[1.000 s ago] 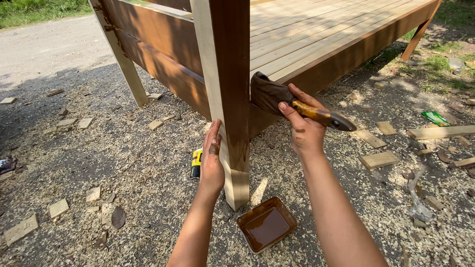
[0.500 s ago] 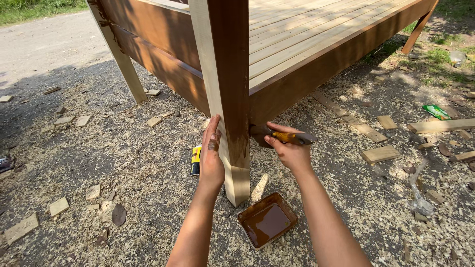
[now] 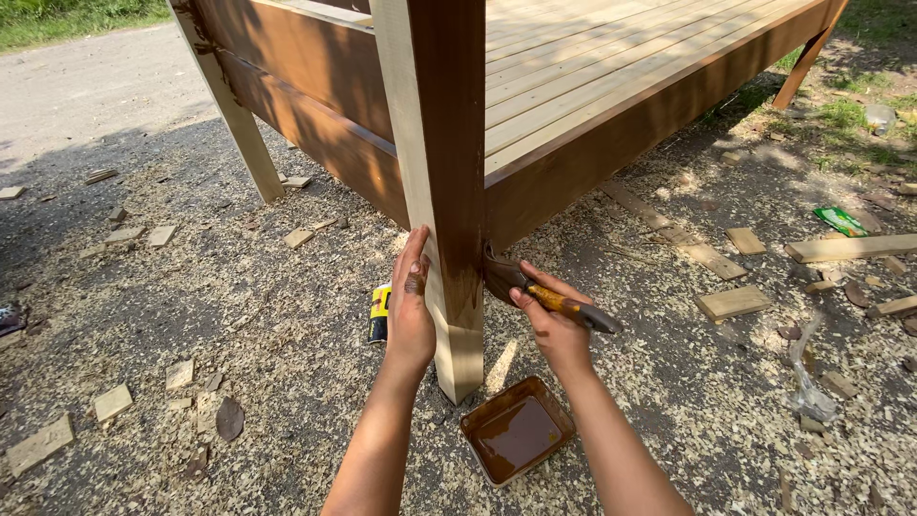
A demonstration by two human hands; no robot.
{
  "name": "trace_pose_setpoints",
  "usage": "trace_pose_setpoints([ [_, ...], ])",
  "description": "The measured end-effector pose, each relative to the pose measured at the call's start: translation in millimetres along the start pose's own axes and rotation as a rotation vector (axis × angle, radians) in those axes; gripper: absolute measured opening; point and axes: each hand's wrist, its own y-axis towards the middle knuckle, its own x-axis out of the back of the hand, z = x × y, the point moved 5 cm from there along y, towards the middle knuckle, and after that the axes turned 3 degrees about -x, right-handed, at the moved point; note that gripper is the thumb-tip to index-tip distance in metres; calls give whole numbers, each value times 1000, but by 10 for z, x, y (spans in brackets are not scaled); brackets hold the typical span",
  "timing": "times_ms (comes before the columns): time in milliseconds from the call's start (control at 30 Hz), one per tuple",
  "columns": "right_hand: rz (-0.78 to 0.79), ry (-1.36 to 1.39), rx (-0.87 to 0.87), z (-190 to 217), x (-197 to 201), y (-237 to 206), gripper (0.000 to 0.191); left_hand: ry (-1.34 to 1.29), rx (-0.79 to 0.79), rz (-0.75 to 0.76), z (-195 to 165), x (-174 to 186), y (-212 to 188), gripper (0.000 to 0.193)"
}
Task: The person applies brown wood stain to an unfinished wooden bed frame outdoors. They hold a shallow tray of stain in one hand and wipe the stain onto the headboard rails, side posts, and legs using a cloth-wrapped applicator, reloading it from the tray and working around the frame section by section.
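Paintbrush [image 3: 535,291] is pressing its stained bristles against the wooden post [image 3: 449,191], low on the right face, where dark stain is giving way to bare wood near the foot. Right hand [image 3: 554,320] is gripping the brush handle; a second ago it was holding the brush up and clear of the post, so the stroke has dropped toward the unstained bottom. Left hand [image 3: 411,306] is lying flat, fingers open, on the post's left face. Tray of brown stain [image 3: 517,430] is sitting just below, on sawdust-covered ground [image 3: 239,315]. Yellow tube [image 3: 380,312] is lying beside the left hand.
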Motion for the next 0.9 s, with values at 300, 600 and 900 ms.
trace_pose_setpoints([
  [300,230,-661,420,1238,-88,1229,37,-91,69,-88,-37,106,114,71],
  [600,219,-118,194,1536,68,845,39,-132,65,-72,-87,166,172,71],
  [900,38,40,218,924,-178,499,33,-33,55,-24,-125,64,188,74],
])
